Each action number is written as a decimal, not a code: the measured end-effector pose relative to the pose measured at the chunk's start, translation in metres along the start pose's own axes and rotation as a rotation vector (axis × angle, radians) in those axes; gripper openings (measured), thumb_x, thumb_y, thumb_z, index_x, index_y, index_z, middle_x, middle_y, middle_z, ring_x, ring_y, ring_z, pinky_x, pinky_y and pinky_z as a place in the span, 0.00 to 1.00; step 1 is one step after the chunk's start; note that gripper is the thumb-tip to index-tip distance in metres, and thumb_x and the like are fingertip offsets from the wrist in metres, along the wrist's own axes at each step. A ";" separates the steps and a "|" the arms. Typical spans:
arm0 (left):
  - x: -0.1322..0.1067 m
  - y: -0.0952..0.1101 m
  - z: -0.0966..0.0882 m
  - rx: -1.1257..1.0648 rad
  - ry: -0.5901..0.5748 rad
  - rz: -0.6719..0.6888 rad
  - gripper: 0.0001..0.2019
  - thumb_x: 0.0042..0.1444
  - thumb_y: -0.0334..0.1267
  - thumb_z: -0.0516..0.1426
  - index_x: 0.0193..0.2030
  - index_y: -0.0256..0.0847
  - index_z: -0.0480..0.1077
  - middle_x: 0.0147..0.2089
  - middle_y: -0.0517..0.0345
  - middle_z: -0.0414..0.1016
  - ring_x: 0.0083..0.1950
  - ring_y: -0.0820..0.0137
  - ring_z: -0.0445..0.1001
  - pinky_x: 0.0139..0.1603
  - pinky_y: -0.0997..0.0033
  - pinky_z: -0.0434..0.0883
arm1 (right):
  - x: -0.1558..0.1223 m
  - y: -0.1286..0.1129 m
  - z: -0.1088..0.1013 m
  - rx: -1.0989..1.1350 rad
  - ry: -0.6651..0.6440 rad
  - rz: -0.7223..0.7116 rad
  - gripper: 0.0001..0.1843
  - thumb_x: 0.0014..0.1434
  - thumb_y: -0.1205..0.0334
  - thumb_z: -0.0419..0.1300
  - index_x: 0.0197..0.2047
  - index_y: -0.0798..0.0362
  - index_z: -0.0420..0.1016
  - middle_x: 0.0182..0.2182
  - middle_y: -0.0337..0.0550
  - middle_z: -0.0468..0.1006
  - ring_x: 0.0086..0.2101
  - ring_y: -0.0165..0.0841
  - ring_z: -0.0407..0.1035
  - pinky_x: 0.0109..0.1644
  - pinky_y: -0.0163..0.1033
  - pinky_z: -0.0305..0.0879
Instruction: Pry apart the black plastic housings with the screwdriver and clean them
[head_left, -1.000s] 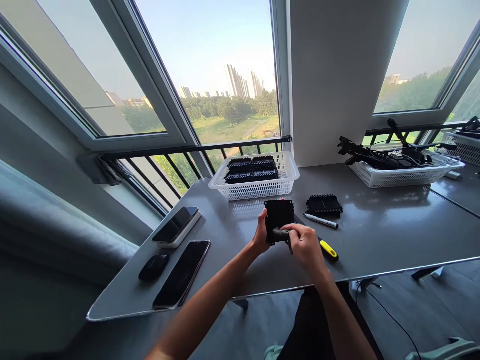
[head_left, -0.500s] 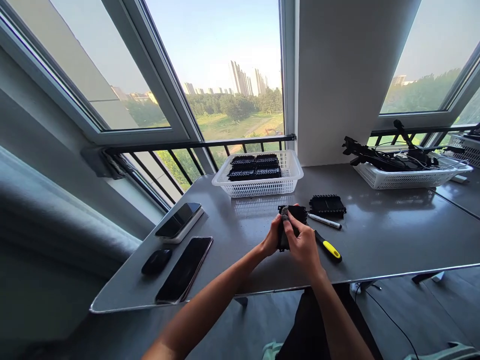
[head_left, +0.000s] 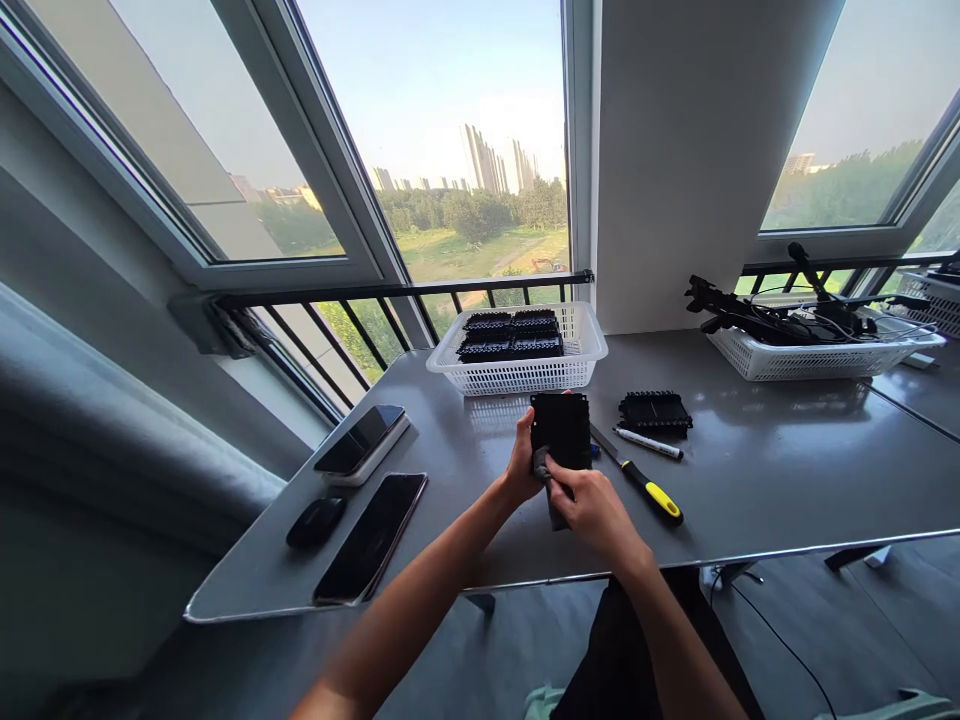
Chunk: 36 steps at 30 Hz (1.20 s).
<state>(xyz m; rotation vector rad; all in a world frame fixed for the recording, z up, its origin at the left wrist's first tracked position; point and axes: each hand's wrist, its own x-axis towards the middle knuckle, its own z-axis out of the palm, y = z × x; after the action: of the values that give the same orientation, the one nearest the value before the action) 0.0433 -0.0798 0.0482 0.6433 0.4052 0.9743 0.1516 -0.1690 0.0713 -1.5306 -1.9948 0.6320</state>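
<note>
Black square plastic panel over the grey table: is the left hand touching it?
Touching. The head view shows the left hand clasping the left edge of the black square plastic panel. The right hand grips a dark tool.

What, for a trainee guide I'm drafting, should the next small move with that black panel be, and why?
Probably slide the grey-tipped tool across the face of the black panel. The left hand holds the panel upright, and the right hand sets the tool's tip only at the lower-left edge, so most of the face lies beyond it.
</note>
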 end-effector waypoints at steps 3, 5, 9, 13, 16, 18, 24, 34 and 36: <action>0.001 0.002 0.000 -0.015 -0.020 0.000 0.31 0.59 0.56 0.49 0.65 0.41 0.61 0.51 0.48 0.77 0.45 0.60 0.78 0.50 0.59 0.72 | -0.003 0.000 -0.004 -0.028 -0.028 -0.041 0.19 0.66 0.62 0.50 0.56 0.48 0.74 0.36 0.45 0.82 0.35 0.33 0.75 0.36 0.31 0.57; 0.001 0.002 0.000 -0.021 -0.030 0.004 0.31 0.60 0.55 0.49 0.66 0.41 0.60 0.51 0.47 0.77 0.44 0.62 0.78 0.49 0.61 0.72 | -0.004 0.001 -0.006 -0.016 -0.028 -0.060 0.17 0.65 0.63 0.50 0.48 0.49 0.78 0.31 0.42 0.81 0.31 0.31 0.73 0.34 0.31 0.56; 0.001 0.002 0.002 0.004 -0.008 0.009 0.32 0.60 0.55 0.48 0.66 0.41 0.59 0.51 0.48 0.77 0.43 0.62 0.78 0.49 0.61 0.72 | -0.003 0.009 -0.010 0.082 0.096 -0.015 0.20 0.64 0.60 0.47 0.32 0.52 0.80 0.24 0.39 0.76 0.26 0.30 0.68 0.31 0.32 0.55; 0.001 0.001 0.003 0.026 0.019 -0.008 0.33 0.61 0.59 0.46 0.67 0.41 0.59 0.51 0.48 0.77 0.47 0.59 0.77 0.52 0.59 0.71 | 0.000 0.017 -0.010 0.232 0.425 0.059 0.22 0.67 0.57 0.43 0.44 0.55 0.78 0.32 0.43 0.78 0.33 0.33 0.71 0.38 0.33 0.62; 0.001 -0.003 0.001 0.048 -0.008 -0.056 0.32 0.62 0.57 0.46 0.67 0.41 0.58 0.52 0.48 0.77 0.51 0.59 0.76 0.54 0.60 0.69 | 0.003 0.019 -0.007 0.227 0.556 0.056 0.23 0.67 0.55 0.43 0.53 0.54 0.74 0.41 0.47 0.76 0.41 0.35 0.71 0.46 0.36 0.65; 0.000 -0.008 -0.001 0.076 -0.044 -0.106 0.30 0.63 0.55 0.47 0.67 0.41 0.57 0.54 0.48 0.76 0.53 0.60 0.75 0.56 0.62 0.68 | 0.004 0.017 -0.003 0.163 0.586 0.043 0.23 0.68 0.55 0.43 0.55 0.52 0.73 0.44 0.48 0.73 0.42 0.35 0.71 0.46 0.38 0.67; -0.003 -0.017 0.001 0.150 -0.121 -0.177 0.31 0.61 0.54 0.50 0.67 0.42 0.58 0.54 0.49 0.75 0.55 0.60 0.73 0.58 0.64 0.66 | 0.007 0.013 0.011 -0.137 0.483 -0.044 0.24 0.68 0.60 0.43 0.65 0.51 0.62 0.47 0.51 0.69 0.39 0.37 0.71 0.40 0.40 0.70; -0.005 -0.019 0.004 0.145 0.023 -0.143 0.29 0.57 0.57 0.54 0.59 0.40 0.68 0.45 0.51 0.79 0.49 0.61 0.76 0.51 0.65 0.70 | 0.005 0.004 0.006 -0.362 0.251 -0.053 0.29 0.67 0.69 0.45 0.70 0.54 0.52 0.42 0.49 0.72 0.38 0.35 0.72 0.40 0.35 0.68; -0.003 -0.016 0.004 0.116 0.070 -0.150 0.29 0.56 0.58 0.54 0.55 0.38 0.71 0.42 0.51 0.80 0.46 0.60 0.77 0.49 0.65 0.72 | 0.003 0.000 0.005 -0.394 0.181 -0.062 0.30 0.66 0.70 0.46 0.70 0.52 0.52 0.43 0.49 0.73 0.39 0.35 0.72 0.39 0.34 0.67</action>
<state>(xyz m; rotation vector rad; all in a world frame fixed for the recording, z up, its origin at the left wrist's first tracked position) 0.0540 -0.0902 0.0409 0.6745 0.5675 0.8366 0.1474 -0.1659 0.0677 -1.6699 -2.0992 0.0692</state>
